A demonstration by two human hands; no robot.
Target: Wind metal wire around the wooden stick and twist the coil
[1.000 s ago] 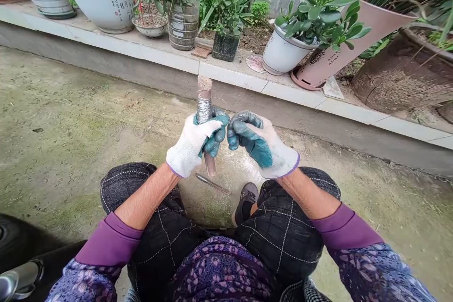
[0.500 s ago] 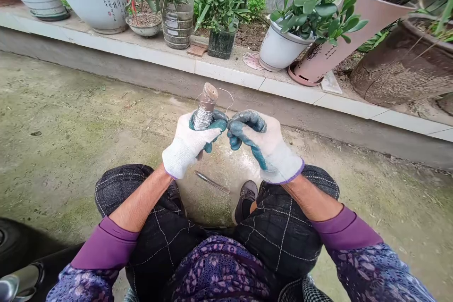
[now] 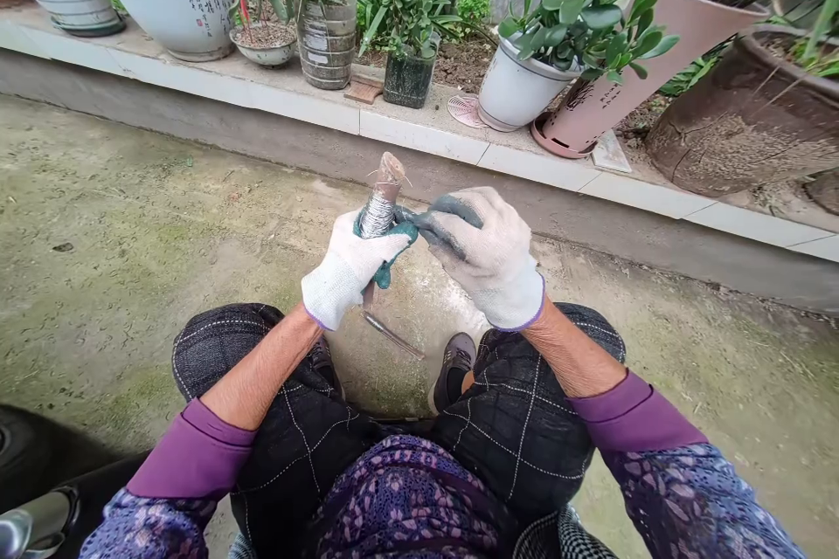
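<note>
My left hand [image 3: 350, 266], in a white knit glove with a green rubber palm, is shut around a wooden stick [image 3: 391, 172] whose upper part carries a tight coil of silver wire [image 3: 377, 215]. The stick leans slightly, and its lower end is mostly hidden behind the glove. My right hand [image 3: 481, 253], in a matching glove, reaches in from the right with its grey-green fingertips pinched together beside the coil. It appears to grip a thin strand of the wire, though the strand is hard to see. A thin metal rod [image 3: 393, 336] lies on the ground below my hands.
Dark quilted trousers [image 3: 524, 428] cover my knees, and a dark shoe [image 3: 455, 371] rests on the mossy concrete ground [image 3: 131, 279] between them. Beyond stands a tiled ledge [image 3: 419, 137] bearing several potted plants. A black tyre [image 3: 19, 454] shows at the lower left.
My right hand has rotated, bringing its back upward, and its fingers have moved closer to the coil. The stick now leans more to the right, with its lower end nearer the metal rod.
</note>
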